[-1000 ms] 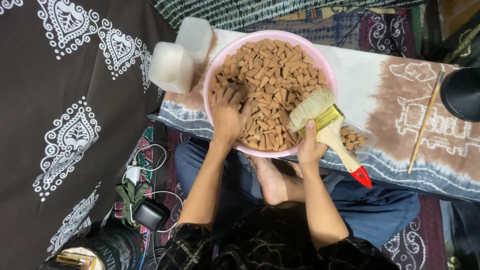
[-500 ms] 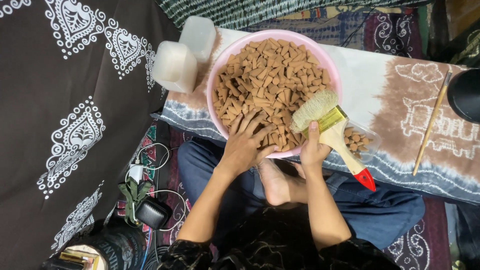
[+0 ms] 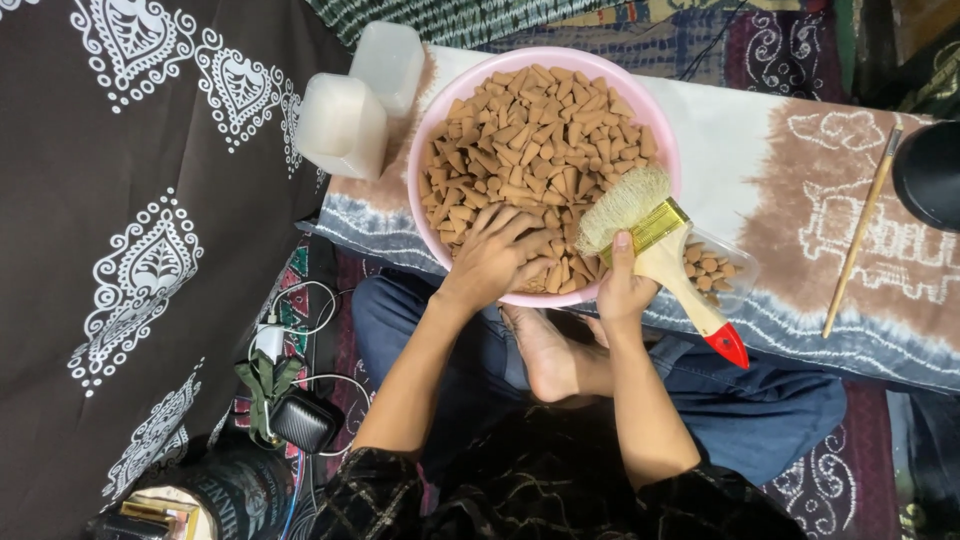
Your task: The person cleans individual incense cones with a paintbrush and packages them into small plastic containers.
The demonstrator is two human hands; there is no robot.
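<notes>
Seen from above: left hand spread flat, fingers loosely curled, on brown cone-shaped pieces heaped in a pink basin; not clear whether any piece is pinched in the grip. Right hand closed around the pale handle of a wide paintbrush, bristles resting on the heap at about four o'clock in the basin, red handle tip pointing off toward five o'clock. Basin resting on a tie-dyed cloth over a low worktop, at twelve o'clock from the crossed legs.

Likely best handled with light fingers: pieces lifted singly from the near rim, brush kept angled so bristles sweep rather than crush, basin kept from tipping over the cloth's edge.

Counted: one basin; one paintbrush; two frosted plastic containers touching the basin at ten o'clock; one small clear tray with a few more cones just right of the brush; one thin wooden stick well apart at three o'clock; cones far too many to count.
</notes>
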